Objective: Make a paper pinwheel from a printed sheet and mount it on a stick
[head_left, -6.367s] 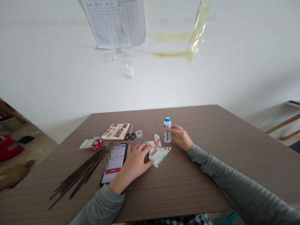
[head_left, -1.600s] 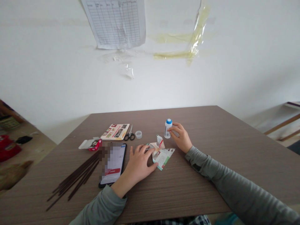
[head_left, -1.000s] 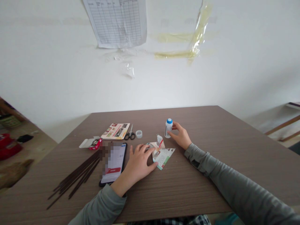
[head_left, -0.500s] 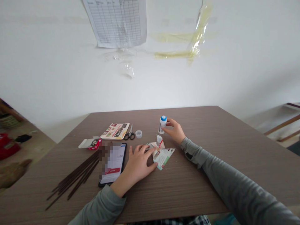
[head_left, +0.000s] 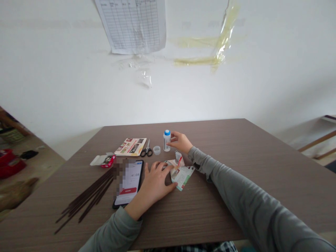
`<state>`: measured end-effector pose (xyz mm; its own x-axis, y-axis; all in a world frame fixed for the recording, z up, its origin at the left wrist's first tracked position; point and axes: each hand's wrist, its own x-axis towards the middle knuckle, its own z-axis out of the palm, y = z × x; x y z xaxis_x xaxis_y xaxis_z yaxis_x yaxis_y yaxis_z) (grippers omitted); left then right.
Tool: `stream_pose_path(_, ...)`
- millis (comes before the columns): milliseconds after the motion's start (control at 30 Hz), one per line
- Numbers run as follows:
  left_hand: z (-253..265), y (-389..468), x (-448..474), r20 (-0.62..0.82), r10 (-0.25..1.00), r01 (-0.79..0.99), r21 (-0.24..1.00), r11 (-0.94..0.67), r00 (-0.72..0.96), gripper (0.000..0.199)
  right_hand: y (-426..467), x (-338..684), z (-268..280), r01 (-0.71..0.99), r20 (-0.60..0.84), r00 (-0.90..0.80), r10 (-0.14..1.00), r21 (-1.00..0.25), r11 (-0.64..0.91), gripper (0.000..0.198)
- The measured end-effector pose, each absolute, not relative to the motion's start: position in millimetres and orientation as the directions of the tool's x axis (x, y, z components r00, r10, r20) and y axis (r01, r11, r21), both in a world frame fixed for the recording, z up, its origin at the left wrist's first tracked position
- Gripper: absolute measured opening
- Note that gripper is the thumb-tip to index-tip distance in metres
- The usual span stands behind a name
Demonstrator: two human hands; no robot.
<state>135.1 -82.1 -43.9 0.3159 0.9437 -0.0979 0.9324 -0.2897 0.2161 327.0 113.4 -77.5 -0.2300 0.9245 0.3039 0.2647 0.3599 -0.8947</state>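
My right hand (head_left: 181, 142) grips a small glue bottle (head_left: 166, 142) with a blue top between thumb and fingers, upright at the far middle of the table. Beside it stands a clear round cap (head_left: 156, 150). My left hand (head_left: 154, 180) lies with its fingers spread over the left part of a folded piece of printed paper (head_left: 183, 173). One flap of that paper sticks up below my right wrist. Under my left fingers part of the paper is hidden.
Black-handled scissors (head_left: 146, 151) and a printed paper stack (head_left: 130, 147) lie at the back left. Closer in are an opened red-and-white box (head_left: 109, 161) of small metal pieces, a phone (head_left: 132, 185) and several dark thin sticks (head_left: 90, 192). A wall (head_left: 199, 94) rises behind the table.
My right hand has moved left with the glue bottle, bringing it close to the clear cap. The left hand stays on the paper. The view has shifted slightly.
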Motion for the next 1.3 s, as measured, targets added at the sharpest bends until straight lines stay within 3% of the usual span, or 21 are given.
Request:
stream_pose_path(167, -43, -84, 135, -0.086, 0.946, 0.928, 0.237, -0.286, 0.313, 0.066, 118, 315, -80, 0.272, 0.288, -0.257, 0.922, -0.895, 0.355, 0.045)
stream_pose_path(800, -48, -83, 131, -0.062, 0.944, 0.925, 0.229, -0.304, 0.325, 0.062, 118, 327, -88, 0.297, 0.293, -0.235, 0.927, -0.886, 0.355, 0.076)
stream_pose_path(1133, -42, -85, 135, -0.059, 0.947, 0.92, 0.263, -0.291, 0.316, 0.056, 74, 392, -86, 0.317, 0.399, -0.192, 0.897, -0.839, 0.442, 0.044)
stream_pose_path(1300, -41, -86, 138, -0.049, 0.954, 0.927, 0.255, -0.275, 0.297, 0.048, 40, 419, -89, 0.392, 0.443, -0.311, 0.841, -0.746, 0.538, 0.024)
